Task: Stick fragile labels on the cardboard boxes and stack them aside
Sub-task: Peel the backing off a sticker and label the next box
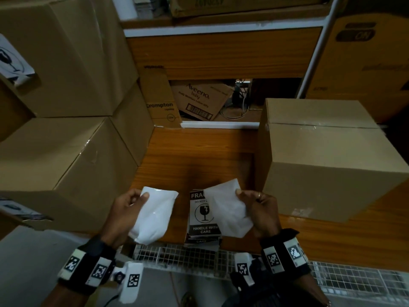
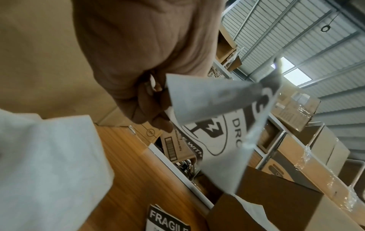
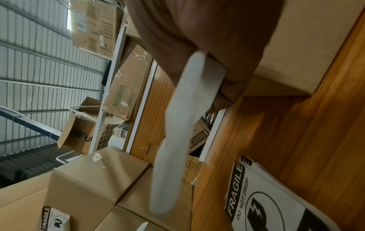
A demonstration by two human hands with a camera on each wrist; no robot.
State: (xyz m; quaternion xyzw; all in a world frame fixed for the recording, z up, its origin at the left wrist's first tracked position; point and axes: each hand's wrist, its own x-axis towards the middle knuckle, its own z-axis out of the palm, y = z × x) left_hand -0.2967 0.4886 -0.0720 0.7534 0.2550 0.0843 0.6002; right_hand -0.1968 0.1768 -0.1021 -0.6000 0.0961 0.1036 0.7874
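From the head view, your left hand point(image 1: 124, 214) pinches one white sheet point(image 1: 155, 216) and your right hand point(image 1: 257, 212) pinches another point(image 1: 228, 209), both above the label pile point(image 1: 203, 220) on the near table edge point(image 1: 199, 151). The right box point(image 1: 327, 156) shows no label; a left stacked box point(image 1: 55, 52) has one. The left wrist view shows your sheet's printed face point(image 2: 213, 132), so it is the label. In the right wrist view your sheet point(image 3: 183, 125) is blank, probably backing.
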